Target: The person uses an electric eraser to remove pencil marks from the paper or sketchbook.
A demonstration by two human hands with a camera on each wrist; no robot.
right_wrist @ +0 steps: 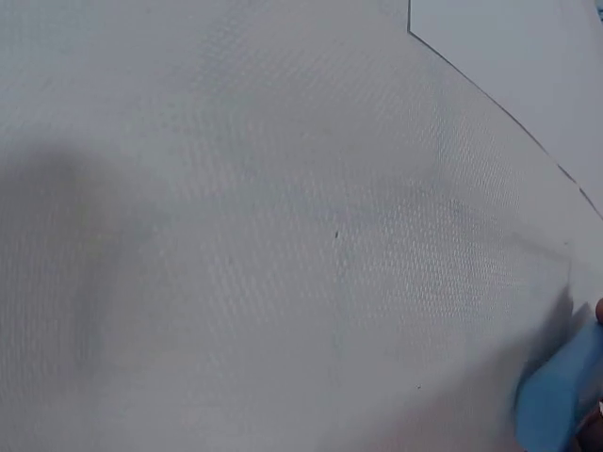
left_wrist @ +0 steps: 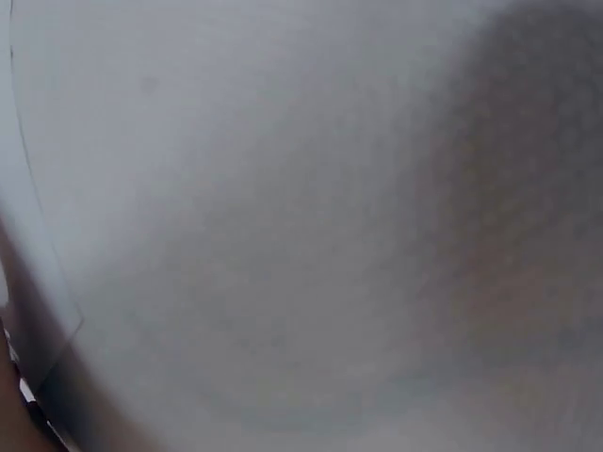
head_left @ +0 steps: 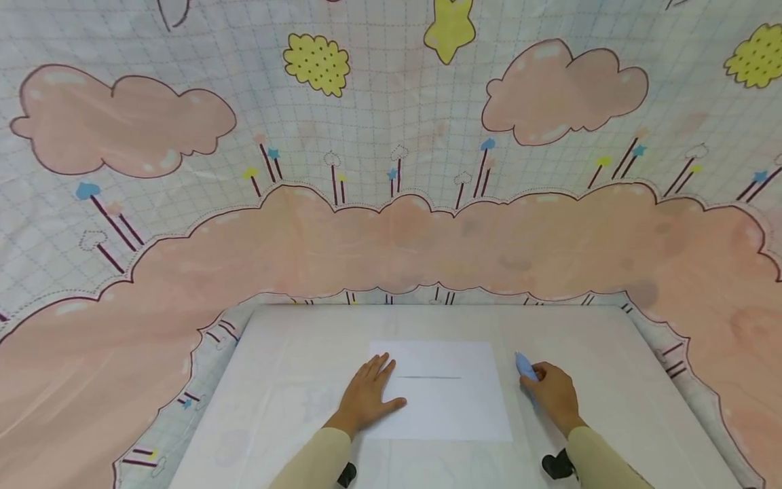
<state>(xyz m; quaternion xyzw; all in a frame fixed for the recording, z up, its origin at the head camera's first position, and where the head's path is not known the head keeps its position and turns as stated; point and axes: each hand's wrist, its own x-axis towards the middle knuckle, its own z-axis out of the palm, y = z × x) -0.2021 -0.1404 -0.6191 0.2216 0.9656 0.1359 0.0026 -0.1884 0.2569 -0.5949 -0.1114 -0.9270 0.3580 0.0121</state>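
Showing left fingers [head_left: 384, 375] splayed, head view stands alone; right fingers [head_left: 543, 369] hold blue object [head_left: 523, 365].

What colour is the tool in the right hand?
The tool is blue, seen best in the right wrist view.

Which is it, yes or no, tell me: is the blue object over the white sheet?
No, the right hand holds the blue object beside the white sheet.

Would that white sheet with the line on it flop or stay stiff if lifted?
The sheet looks thin and flat, so it would probably bend when lifted. Only the left hand appears to steady it, so otherwise it might slide easily.
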